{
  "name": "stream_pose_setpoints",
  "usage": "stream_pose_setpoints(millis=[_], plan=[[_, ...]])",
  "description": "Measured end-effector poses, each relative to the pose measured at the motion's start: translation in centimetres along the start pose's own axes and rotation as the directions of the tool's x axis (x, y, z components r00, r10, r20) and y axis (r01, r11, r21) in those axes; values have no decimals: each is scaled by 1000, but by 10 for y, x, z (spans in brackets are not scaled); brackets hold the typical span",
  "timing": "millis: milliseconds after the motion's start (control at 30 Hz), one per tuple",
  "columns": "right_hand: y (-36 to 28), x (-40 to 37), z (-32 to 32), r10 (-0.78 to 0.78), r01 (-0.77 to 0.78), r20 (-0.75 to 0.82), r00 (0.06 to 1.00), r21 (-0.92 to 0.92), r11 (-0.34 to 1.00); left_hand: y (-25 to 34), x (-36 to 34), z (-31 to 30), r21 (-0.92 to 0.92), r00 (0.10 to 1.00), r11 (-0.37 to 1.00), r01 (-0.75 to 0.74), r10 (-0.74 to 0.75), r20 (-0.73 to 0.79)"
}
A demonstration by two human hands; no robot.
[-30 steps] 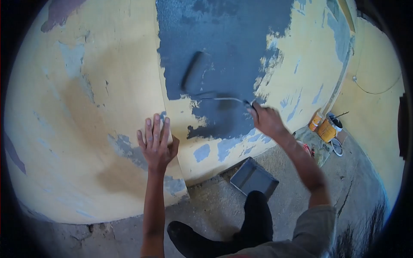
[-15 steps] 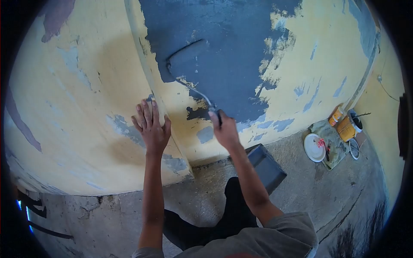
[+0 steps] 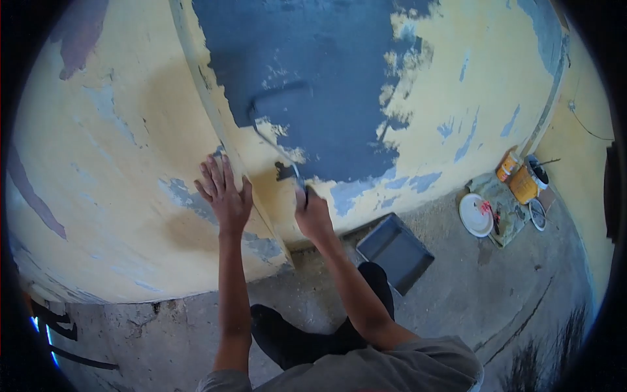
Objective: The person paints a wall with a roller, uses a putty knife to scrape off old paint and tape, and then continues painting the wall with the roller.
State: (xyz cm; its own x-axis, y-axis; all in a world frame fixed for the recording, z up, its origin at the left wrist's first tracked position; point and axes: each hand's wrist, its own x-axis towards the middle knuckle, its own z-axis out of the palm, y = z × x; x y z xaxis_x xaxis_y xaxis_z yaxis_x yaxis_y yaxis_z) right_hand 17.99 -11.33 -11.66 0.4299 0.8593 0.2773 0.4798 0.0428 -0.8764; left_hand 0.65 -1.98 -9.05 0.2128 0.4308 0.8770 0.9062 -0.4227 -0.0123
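Observation:
My right hand [image 3: 315,215] is closed around the handle of a paint roller [image 3: 282,98]. Its bent wire frame runs up and left to the roller head, which lies against the dark blue-grey painted patch [image 3: 339,117] on the wall. The head looks slightly blurred and is coated in the same colour. My left hand [image 3: 226,196] rests flat on the cream wall [image 3: 176,144], left of a raised vertical strip [image 3: 215,124], with fingers spread and nothing held. Bare cream wall with ragged paint edges shows between the roller head and my right hand.
A grey paint tray [image 3: 421,258] sits on the concrete floor [image 3: 189,346] by the wall, close to my knee. Further right are a white lid [image 3: 471,219], a yellow paint bucket [image 3: 524,187], a small can [image 3: 507,168] and a round container [image 3: 537,212], near a stained sheet [image 3: 513,225].
My right hand has moved down and left with the roller, and the roller head sits lower on the wall. More of the tray shows. My left hand stays on the wall.

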Motion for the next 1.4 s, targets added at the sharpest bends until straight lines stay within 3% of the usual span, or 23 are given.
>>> stream_pose_setpoints(millis=[33,100,167,233,333,467,533,633,667,700,733,800,867,900,967,1000,1067,1100,1167,1333,1400], plan=[[38,-21,13,-56,58,-93,994,12,998,-1,1,-2,-11,1000,1000,2,-1,6],[95,-59,-4,-52,38,92,994,147,988,3,2,-7,-66,1000,998,4,-2,23],[113,-92,-55,219,-315,334,917,265,911,5,0,-5,-103,1000,995,7,-6,6],[116,-120,-112,318,-487,523,791,224,844,4,0,-2,-97,1000,995,7,-9,-21],[123,-157,-171,398,-538,459,794,225,813,4,1,0,-43,998,999,-33,31,-62],[147,-187,-227,371,-440,254,893,320,839,-2,2,13,35,991,998,-61,65,-114],[162,-196,-239,507,-514,140,850,422,746,-11,-1,23,43,989,995,-88,93,-118],[256,-215,-235,628,-617,52,776,269,740,-7,-2,20,25,993,997,-79,81,-85],[305,-231,-226,554,-581,-267,789,-28,813,-6,-1,19,13,995,998,-62,63,-81],[331,-241,-225,344,-557,-520,782,-336,759,-10,-1,22,29,994,997,-77,79,-74],[334,-247,-227,348,-558,-514,784,-338,758,-8,-1,21,33,995,997,-76,78,-68],[337,-268,-223,788,-812,-349,507,112,572,-4,2,19,23,994,997,-68,70,-87],[380,-314,-206,645,-742,-421,637,-108,662,-8,1,20,53,993,995,-87,91,-79],[379,-321,-207,650,-743,-415,637,-107,660,-9,1,22,76,991,992,-97,103,-81],[374,-330,-207,857,-860,-220,466,115,497,-10,2,23,90,993,991,-94,101,-65],[377,-329,-203,864,-866,-208,459,113,487,-11,2,22,98,994,991,-85,91,-53],[390,-324,-190,946,-905,107,306,342,253,-13,1,15,155,995,983,-96,94,21],[397,-317,-182,946,-912,116,301,326,250,-11,2,13,143,996,986,-88,84,32],[407,-301,-158,879,-835,363,309,546,68,-8,1,11,143,996,986,-80,75,45],[408,-276,-124,842,-798,440,312,603,-20,-32,-3,20,186,990,983,-6,-20,139],[397,-276,-120,875,-798,400,272,601,-27,-55,-10,27,244,975,969,25,-77,207]])
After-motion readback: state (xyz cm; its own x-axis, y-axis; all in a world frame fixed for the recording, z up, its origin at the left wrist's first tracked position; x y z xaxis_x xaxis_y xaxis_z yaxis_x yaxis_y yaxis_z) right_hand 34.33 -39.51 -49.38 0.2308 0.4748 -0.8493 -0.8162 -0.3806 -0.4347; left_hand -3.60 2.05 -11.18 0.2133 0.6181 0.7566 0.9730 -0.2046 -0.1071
